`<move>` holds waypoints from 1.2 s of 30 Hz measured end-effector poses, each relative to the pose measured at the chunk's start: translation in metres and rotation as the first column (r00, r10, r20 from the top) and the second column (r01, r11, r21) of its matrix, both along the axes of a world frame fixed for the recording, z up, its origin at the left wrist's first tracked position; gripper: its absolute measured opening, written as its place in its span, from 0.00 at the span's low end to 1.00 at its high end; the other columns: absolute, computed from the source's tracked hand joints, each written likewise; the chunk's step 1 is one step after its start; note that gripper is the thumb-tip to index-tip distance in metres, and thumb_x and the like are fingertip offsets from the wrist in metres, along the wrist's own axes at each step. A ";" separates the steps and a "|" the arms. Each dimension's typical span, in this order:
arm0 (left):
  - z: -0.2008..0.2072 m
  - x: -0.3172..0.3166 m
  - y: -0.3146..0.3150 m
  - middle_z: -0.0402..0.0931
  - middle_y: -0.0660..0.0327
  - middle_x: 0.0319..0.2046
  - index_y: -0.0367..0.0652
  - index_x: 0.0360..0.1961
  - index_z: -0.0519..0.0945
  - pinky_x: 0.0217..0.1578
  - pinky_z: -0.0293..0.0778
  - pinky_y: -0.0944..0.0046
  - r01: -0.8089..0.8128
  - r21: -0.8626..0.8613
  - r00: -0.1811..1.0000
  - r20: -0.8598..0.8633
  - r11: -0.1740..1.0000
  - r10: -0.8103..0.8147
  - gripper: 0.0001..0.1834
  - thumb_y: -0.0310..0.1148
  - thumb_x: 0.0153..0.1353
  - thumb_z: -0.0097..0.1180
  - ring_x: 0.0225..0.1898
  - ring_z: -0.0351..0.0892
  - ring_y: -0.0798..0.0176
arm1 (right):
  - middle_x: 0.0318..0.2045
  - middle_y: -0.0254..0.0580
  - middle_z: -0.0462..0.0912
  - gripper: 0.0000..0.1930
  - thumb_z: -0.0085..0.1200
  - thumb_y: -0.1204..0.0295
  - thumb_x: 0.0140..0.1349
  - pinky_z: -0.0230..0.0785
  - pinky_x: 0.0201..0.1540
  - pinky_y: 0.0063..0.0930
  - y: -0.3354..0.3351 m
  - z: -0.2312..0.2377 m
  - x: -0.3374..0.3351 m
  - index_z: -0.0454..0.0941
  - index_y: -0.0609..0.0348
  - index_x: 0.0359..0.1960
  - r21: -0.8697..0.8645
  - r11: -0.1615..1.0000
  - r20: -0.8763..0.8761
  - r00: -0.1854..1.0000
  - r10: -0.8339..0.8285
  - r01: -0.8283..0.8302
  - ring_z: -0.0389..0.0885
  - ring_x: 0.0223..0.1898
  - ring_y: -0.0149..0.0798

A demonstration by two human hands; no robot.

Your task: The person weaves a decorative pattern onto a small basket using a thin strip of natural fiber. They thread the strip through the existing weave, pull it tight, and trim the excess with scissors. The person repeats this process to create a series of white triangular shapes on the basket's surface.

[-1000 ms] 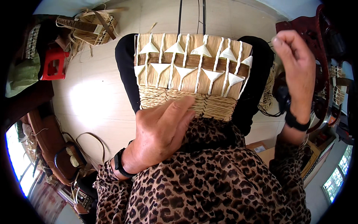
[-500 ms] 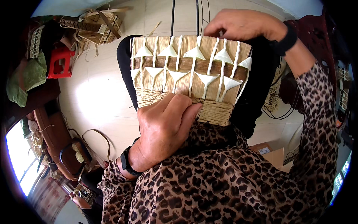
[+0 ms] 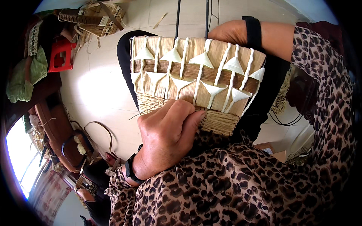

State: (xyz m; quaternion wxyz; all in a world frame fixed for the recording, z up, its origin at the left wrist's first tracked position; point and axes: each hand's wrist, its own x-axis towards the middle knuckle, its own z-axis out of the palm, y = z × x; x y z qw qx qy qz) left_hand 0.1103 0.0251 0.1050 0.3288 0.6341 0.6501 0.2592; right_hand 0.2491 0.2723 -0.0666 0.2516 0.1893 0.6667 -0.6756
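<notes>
A woven straw basket [image 3: 181,52] rests on my lap, with pale panels, a brown band, white twisted cords and white woven triangles. Along its near side runs a strip of coarse twisted straw rope [image 3: 218,122]. My left hand [image 3: 166,126] is closed in a pinch at the seam above this strip, gripping the basket there. A thin dark thread [image 3: 141,113] sticks out left of that hand. Past the basket's far edge is my right hand [image 3: 230,33]; its fingers are hidden behind the basket. Two black rods or straps [image 3: 178,19] extend away from the far edge.
A red plastic stool [image 3: 61,54] stands at the left, near a pile of straw and woven pieces [image 3: 96,22]. At lower left are a brown wooden seat [image 3: 56,132] and another person's arm [image 3: 86,194]. A cardboard box [image 3: 279,155] sits at the right.
My right hand has moved down behind the basket's far edge, its forearm swinging outward. The basket's right side has tilted and shifted nearer and right. My left hand keeps its grip.
</notes>
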 end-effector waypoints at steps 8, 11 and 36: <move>0.007 0.002 0.001 0.75 0.57 0.19 0.39 0.26 0.75 0.17 0.69 0.63 -0.040 -0.114 0.999 0.029 0.993 0.043 0.08 0.24 0.53 0.63 0.16 0.76 0.60 | 0.47 0.56 0.81 0.25 0.54 0.65 0.65 0.79 0.37 0.23 -0.021 0.005 0.002 0.69 0.72 0.58 0.055 0.998 -0.070 0.997 -0.033 0.037 0.83 0.42 0.34; 0.008 0.001 0.003 0.74 0.57 0.19 0.39 0.26 0.75 0.18 0.69 0.63 -0.008 -0.125 1.000 0.018 0.992 0.011 0.08 0.23 0.53 0.63 0.16 0.76 0.60 | 0.47 0.55 0.81 0.24 0.52 0.65 0.66 0.79 0.38 0.23 -0.022 0.007 0.004 0.70 0.72 0.58 0.079 0.996 -0.079 0.996 -0.043 0.049 0.83 0.42 0.34; -0.005 -0.004 -0.001 0.76 0.60 0.20 0.40 0.28 0.77 0.17 0.71 0.65 0.030 -0.048 0.999 0.020 0.998 -0.029 0.06 0.25 0.55 0.63 0.17 0.77 0.64 | 0.49 0.53 0.80 0.24 0.53 0.66 0.66 0.77 0.43 0.25 -0.019 0.005 0.046 0.70 0.71 0.58 0.120 0.984 -0.006 0.991 -0.131 0.131 0.81 0.46 0.35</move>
